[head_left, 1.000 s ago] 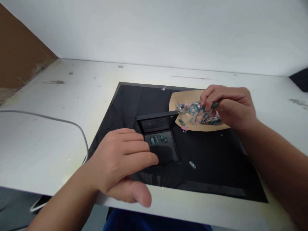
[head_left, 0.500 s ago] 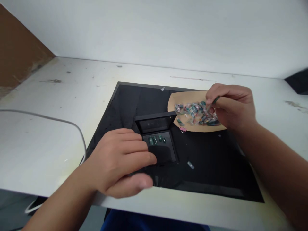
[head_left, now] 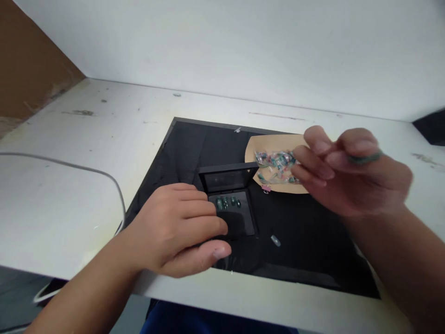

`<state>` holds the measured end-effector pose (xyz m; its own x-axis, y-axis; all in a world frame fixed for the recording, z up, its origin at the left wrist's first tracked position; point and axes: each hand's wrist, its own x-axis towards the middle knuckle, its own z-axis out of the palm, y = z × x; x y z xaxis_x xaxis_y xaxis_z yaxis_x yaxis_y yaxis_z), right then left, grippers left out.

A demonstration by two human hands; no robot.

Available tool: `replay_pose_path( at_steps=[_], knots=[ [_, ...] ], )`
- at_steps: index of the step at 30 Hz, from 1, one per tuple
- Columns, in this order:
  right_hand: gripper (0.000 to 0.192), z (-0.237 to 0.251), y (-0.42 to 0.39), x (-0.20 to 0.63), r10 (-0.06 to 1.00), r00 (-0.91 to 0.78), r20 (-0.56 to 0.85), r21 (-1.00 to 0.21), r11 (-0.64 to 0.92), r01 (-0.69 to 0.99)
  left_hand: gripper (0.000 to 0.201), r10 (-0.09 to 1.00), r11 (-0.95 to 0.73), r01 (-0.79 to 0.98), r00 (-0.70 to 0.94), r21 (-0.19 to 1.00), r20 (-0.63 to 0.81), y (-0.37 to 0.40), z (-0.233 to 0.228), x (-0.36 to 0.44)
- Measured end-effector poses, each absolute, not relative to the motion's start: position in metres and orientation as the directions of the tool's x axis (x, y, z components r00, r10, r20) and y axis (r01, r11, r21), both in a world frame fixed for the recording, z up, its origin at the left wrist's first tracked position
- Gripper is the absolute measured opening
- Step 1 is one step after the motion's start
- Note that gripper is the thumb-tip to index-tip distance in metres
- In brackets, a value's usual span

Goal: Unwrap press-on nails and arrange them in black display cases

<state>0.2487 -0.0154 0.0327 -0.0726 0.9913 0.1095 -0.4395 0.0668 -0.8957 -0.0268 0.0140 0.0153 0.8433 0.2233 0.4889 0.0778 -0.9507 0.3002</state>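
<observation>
My left hand [head_left: 181, 227] lies over the left side of an open black nail case [head_left: 251, 208], its fingers stretched across the edge and the thumb apart in front. Several green press-on nails [head_left: 233, 201] sit in a row at the back of the case, under its raised windowed lid [head_left: 227, 178]. Raised above the mat at the right, my right hand [head_left: 354, 176] pinches a dark green press-on nail [head_left: 365, 158] between thumb and finger; motion blurs it. Behind that hand, a tan paper tray [head_left: 255, 144] holds a heap of small bagged nails [head_left: 281, 160], partly hidden.
A pale loose nail [head_left: 276, 240] lies on the black mat [head_left: 309, 250] right of the case. The tray's near edge carries a pink clip [head_left: 266, 189]. A grey cable [head_left: 93, 169] crosses the white table at the left. A dark box [head_left: 431, 127] stands far right.
My right hand has lifted away from the tray, toward me and to the right, with the green nail in its pinch. My left thumb has moved up closer to the case.
</observation>
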Motion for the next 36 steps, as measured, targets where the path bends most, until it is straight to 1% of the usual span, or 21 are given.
replay_pose_path(
  at_steps=[3,5,9,15,17,18,21,22,24,26,28,33,36],
  knots=[
    [0.035,0.045,-0.030,0.232,0.958,-0.256,0.127,-0.877,-0.012,-0.481,0.038,0.229,-0.952,0.086,0.836,0.294,0.499,0.014,0.014,-0.027],
    [0.039,0.047,-0.035,0.226,0.942,-0.317,0.109,-0.868,-0.065,-0.492,0.036,0.234,-0.952,0.090,0.830,0.293,0.506,0.013,0.013,-0.026],
    [0.032,0.041,-0.039,0.224,0.944,-0.325,0.053,-0.846,-0.131,-0.518,0.034,0.237,-0.950,0.087,0.828,0.301,0.509,0.014,0.012,-0.025],
    [0.017,0.029,-0.046,0.217,0.930,-0.364,0.048,-0.842,-0.159,-0.516,0.035,0.243,-0.952,0.099,0.820,0.290,0.518,0.014,0.010,-0.024],
    [0.013,0.023,-0.050,0.209,0.914,-0.404,0.031,-0.828,-0.203,-0.523,0.032,0.227,-0.963,0.095,0.789,0.252,0.571,0.013,0.008,-0.023],
    [0.013,0.020,-0.052,0.204,0.908,-0.419,0.009,-0.821,-0.233,-0.521,0.031,0.211,-0.969,0.081,0.756,0.231,0.620,0.011,0.007,-0.021],
    [0.013,0.009,-0.057,0.191,0.915,-0.383,-0.124,-0.824,-0.310,-0.474,0.033,0.167,-0.979,0.014,0.635,0.204,0.754,0.007,0.005,-0.015],
    [0.013,0.006,-0.059,0.187,0.922,-0.348,-0.168,-0.827,-0.324,-0.460,0.035,0.166,-0.978,0.005,0.618,0.207,0.769,0.005,0.004,-0.013],
    [0.013,0.001,-0.062,0.181,0.932,-0.291,-0.217,-0.836,-0.332,-0.438,0.037,0.188,-0.974,0.026,0.640,0.223,0.745,0.003,0.003,-0.009],
    [0.015,-0.003,-0.064,0.176,0.934,-0.295,-0.202,-0.849,-0.317,-0.423,0.036,0.222,-0.969,0.077,0.679,0.234,0.700,0.002,0.001,-0.006],
    [0.018,-0.004,-0.066,0.173,0.928,-0.320,-0.192,-0.860,-0.316,-0.401,0.034,0.248,-0.964,0.103,0.683,0.245,0.687,0.001,-0.002,-0.005],
    [0.018,-0.004,-0.068,0.167,0.921,-0.318,-0.226,-0.842,-0.348,-0.411,0.027,0.293,-0.940,0.058,0.640,0.335,0.710,0.001,-0.005,-0.003],
    [0.020,-0.004,-0.071,0.172,0.929,-0.317,-0.190,-0.862,-0.313,-0.399,0.025,0.299,-0.933,0.033,0.624,0.358,0.722,0.001,-0.001,-0.003]
  ],
)
